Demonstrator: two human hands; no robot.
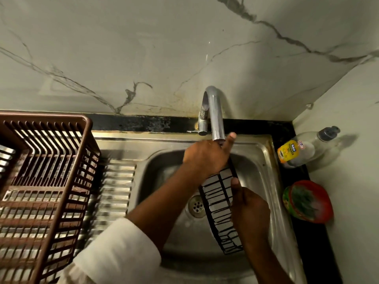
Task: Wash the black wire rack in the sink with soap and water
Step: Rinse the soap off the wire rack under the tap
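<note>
Risk: you hold the rack [220, 203] over the sink [264, 152] by its ends only. Wet, soapy wire could slip from either grip and drop onto the drain [196, 206] below. Whether water runs from the tap [215, 113] cannot be told.

Left hand [207, 156]: reaches across to the rack's far end, directly under the spout, fingers curled round the wire, thumb raised against the spout.

Right hand [249, 208]: clasps the rack's right edge at mid-length, fingers wrapped, thumb on the upper wires.

Soap bottle [301, 149] stands on the tabletop [316, 253], well right of both grips.
</note>
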